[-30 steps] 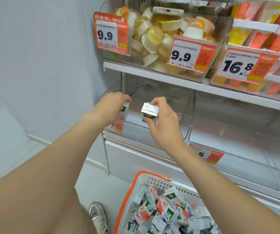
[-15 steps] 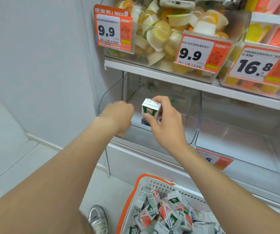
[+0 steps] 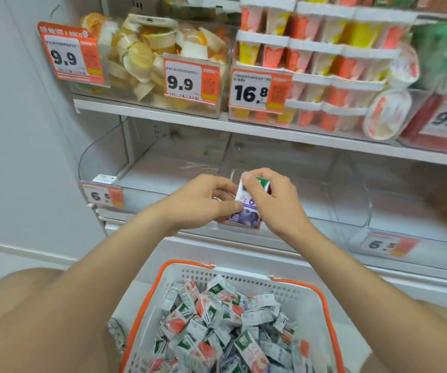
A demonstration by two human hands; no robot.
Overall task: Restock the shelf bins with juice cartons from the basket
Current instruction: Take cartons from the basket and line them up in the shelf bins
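A small juice carton (image 3: 246,211), white on top with a purple blueberry print below, is held in front of the clear lower shelf bins (image 3: 351,211). My right hand (image 3: 276,203) grips its top and right side. My left hand (image 3: 198,203) pinches its left side, thumb across the front. Directly below, the white basket with an orange rim (image 3: 323,305) holds several mixed cartons (image 3: 217,316). A small white carton top (image 3: 105,178) shows in the left bin (image 3: 147,173), behind its price tag.
The upper shelf (image 3: 163,117) carries bins of fruit cups (image 3: 141,57) and stacked jelly cups (image 3: 324,60) with orange price tags. A white wall closes the left side. My shoe (image 3: 116,335) is beside the basket on the floor.
My left hand no longer holds its own carton and has come over to the carton in my right hand. Both hands have drawn back from the left bin toward the middle.
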